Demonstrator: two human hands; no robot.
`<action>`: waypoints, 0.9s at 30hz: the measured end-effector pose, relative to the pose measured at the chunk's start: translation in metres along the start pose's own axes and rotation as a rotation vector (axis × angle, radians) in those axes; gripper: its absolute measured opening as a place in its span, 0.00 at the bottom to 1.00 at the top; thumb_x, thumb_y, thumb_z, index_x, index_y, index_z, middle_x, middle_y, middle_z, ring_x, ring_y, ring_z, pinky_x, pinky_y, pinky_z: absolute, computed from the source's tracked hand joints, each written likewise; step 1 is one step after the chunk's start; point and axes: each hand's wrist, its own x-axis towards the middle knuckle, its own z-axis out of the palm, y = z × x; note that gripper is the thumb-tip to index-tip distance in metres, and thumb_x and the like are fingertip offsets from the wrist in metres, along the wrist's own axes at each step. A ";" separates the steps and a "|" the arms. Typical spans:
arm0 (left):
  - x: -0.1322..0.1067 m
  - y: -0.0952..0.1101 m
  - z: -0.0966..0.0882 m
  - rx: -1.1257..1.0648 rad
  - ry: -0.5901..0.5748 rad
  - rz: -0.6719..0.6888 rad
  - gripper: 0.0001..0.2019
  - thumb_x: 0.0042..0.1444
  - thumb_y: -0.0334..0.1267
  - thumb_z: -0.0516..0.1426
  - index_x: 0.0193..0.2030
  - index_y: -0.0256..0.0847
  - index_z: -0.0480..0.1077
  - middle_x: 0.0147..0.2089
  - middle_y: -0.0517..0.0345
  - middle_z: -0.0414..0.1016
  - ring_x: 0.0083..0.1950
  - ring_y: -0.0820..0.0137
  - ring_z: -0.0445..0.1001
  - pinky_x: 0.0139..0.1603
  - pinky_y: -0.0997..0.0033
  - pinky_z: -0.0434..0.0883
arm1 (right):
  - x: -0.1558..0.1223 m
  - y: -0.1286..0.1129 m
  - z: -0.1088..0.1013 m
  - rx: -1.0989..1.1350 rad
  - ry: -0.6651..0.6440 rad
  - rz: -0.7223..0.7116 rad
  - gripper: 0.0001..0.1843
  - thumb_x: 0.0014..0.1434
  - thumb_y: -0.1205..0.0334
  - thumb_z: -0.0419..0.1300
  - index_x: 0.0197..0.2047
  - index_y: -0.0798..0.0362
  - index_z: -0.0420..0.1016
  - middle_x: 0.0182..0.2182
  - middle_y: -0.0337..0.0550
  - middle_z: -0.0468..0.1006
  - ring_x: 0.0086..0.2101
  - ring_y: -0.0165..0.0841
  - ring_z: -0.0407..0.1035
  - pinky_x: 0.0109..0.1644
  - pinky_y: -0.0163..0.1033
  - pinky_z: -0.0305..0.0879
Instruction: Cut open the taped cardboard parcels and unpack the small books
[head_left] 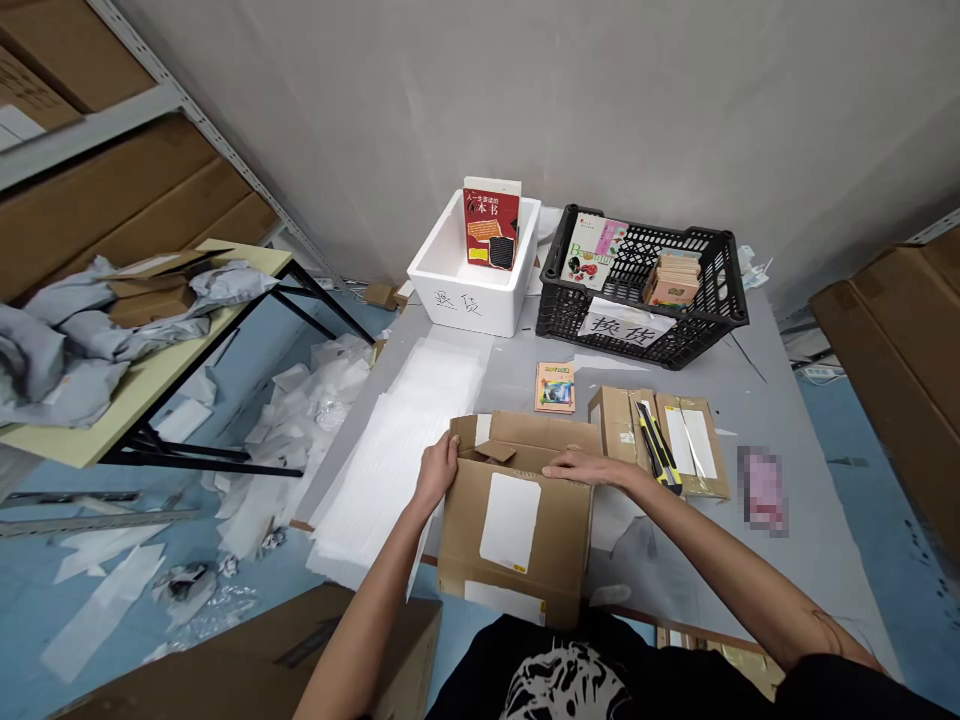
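Note:
A brown cardboard box (517, 520) with a white label stands at the near edge of the grey table (787, 420). My left hand (437, 470) grips its upper left corner, fingers curled over the edge. My right hand (581, 466) lies across the top edge, fingers pressed on the flap. The box's top flaps are partly folded in. Its contents are hidden.
A small colourful book (555, 387) lies beyond the box. A yellow-black utility knife (658, 447) rests on flat cardboard parcels (694, 440). At the back stand a white foam box (472, 275) holding a red book and a black crate (645, 290) with books. White foam sheets (405, 450) lie left.

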 end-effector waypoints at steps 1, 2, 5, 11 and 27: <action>-0.001 0.001 -0.001 0.002 0.008 0.002 0.14 0.63 0.41 0.41 0.35 0.42 0.65 0.28 0.56 0.73 0.30 0.63 0.72 0.32 0.69 0.63 | -0.001 -0.003 0.002 -0.006 0.013 0.016 0.33 0.56 0.31 0.45 0.38 0.48 0.78 0.36 0.43 0.77 0.44 0.42 0.66 0.54 0.48 0.57; -0.001 0.003 -0.001 0.011 0.009 0.002 0.14 0.63 0.41 0.41 0.35 0.42 0.65 0.27 0.56 0.73 0.30 0.63 0.72 0.32 0.69 0.63 | -0.002 -0.005 0.003 -0.011 0.043 0.042 0.32 0.56 0.32 0.45 0.40 0.49 0.77 0.36 0.43 0.77 0.44 0.43 0.65 0.52 0.48 0.58; -0.001 0.006 -0.002 0.052 0.003 -0.007 0.14 0.63 0.40 0.41 0.36 0.41 0.65 0.28 0.54 0.73 0.31 0.62 0.73 0.32 0.68 0.63 | -0.004 -0.006 0.002 -0.017 0.183 0.082 0.33 0.58 0.34 0.45 0.51 0.50 0.72 0.38 0.45 0.76 0.44 0.43 0.65 0.52 0.50 0.58; -0.005 -0.006 -0.002 0.093 0.014 -0.075 0.14 0.63 0.39 0.42 0.35 0.41 0.65 0.28 0.53 0.74 0.33 0.61 0.74 0.32 0.68 0.63 | -0.013 0.019 -0.007 0.052 0.666 0.033 0.29 0.62 0.42 0.46 0.57 0.52 0.64 0.43 0.49 0.74 0.42 0.40 0.69 0.49 0.47 0.62; -0.005 -0.028 0.002 0.107 0.138 -0.273 0.13 0.63 0.37 0.42 0.36 0.40 0.66 0.33 0.48 0.76 0.36 0.59 0.75 0.33 0.69 0.63 | -0.029 0.029 -0.012 0.105 0.522 0.048 0.28 0.58 0.44 0.53 0.56 0.51 0.56 0.41 0.46 0.75 0.43 0.38 0.71 0.51 0.47 0.63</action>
